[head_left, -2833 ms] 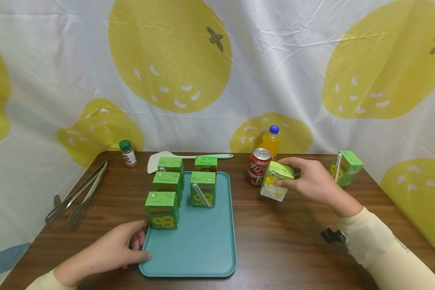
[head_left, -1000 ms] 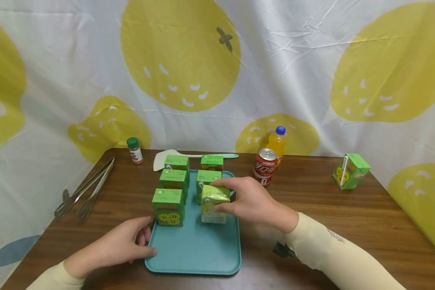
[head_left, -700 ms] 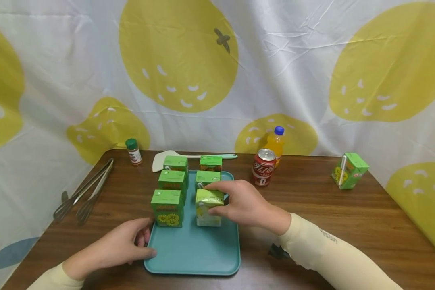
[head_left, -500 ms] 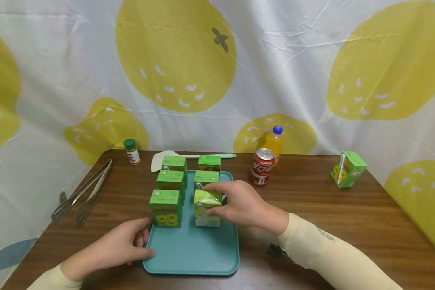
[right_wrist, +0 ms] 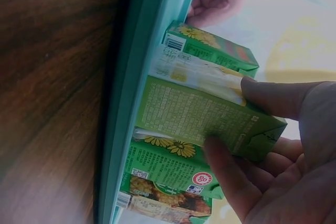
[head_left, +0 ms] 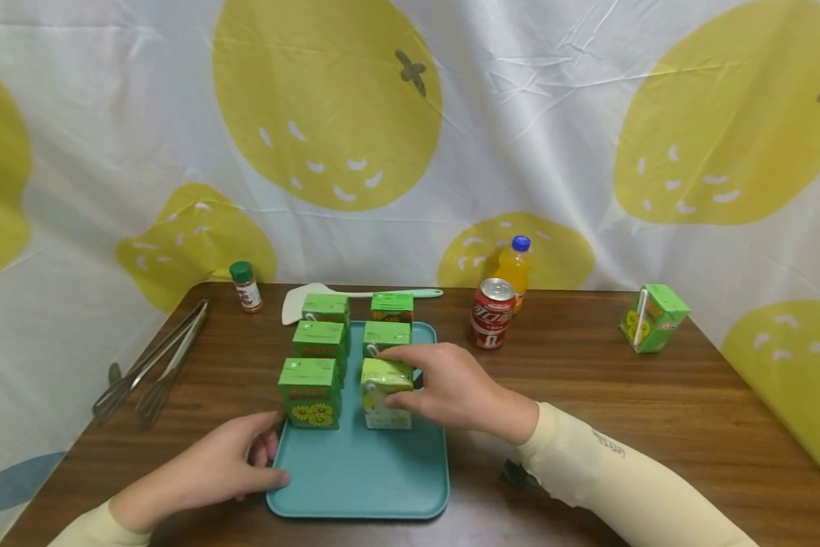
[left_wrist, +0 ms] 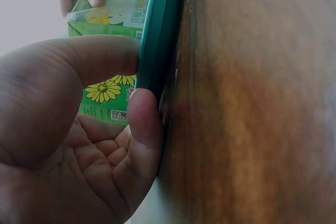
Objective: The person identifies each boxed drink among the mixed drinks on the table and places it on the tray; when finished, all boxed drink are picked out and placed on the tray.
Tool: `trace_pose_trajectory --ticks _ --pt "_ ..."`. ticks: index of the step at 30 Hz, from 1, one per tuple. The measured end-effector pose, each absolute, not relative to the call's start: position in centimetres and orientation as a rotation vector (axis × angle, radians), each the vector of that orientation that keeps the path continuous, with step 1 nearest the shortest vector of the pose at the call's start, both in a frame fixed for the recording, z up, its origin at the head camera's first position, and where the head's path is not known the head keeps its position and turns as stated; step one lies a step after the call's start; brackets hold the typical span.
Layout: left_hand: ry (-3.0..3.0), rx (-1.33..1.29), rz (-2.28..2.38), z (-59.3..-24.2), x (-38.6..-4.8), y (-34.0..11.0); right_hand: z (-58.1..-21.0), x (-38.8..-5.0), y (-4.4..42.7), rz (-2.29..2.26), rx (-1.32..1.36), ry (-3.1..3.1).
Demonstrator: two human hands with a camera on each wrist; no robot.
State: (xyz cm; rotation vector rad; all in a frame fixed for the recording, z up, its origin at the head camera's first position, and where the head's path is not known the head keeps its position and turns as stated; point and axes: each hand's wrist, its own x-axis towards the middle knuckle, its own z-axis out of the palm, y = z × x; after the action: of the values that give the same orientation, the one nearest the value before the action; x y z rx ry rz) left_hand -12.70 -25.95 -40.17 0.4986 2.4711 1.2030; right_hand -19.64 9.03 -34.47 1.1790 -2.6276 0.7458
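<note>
My right hand (head_left: 451,387) pinches a pale green and white drink carton (right_wrist: 199,111) between thumb and fingers. This carton stands upright on the teal tray (head_left: 358,486), in front of a darker green drink carton (head_left: 387,334) in the right row. At the tray's left edge, my left hand (head_left: 228,460) holds the rim with thumb and curled fingers; its thumb (left_wrist: 105,59) meets the edge in the left wrist view. Near that hand, a green drink carton (head_left: 310,395) with yellow flowers fronts the left row. The right hand partly hides the pale carton in the head view.
Another green carton (head_left: 653,319) stands at the table's far right. A red cola can (head_left: 492,315) and an orange drink bottle (head_left: 514,266) stand behind the right hand. A spatula (head_left: 307,300), a spice jar (head_left: 246,287) and metal tongs (head_left: 156,361) lie or stand around the back left.
My right hand has carried the pale carton left from beside the cola can and lowered it onto the tray. Over the last half second it barely moves. The left hand stays at the rim.
</note>
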Motion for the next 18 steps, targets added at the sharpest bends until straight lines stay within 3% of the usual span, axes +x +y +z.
trace_pose_trajectory --ticks 18 --pt "2.471 0.48 1.199 -40.12 -12.71 -25.86 -34.88 -20.0 9.55 0.747 1.194 -2.628"
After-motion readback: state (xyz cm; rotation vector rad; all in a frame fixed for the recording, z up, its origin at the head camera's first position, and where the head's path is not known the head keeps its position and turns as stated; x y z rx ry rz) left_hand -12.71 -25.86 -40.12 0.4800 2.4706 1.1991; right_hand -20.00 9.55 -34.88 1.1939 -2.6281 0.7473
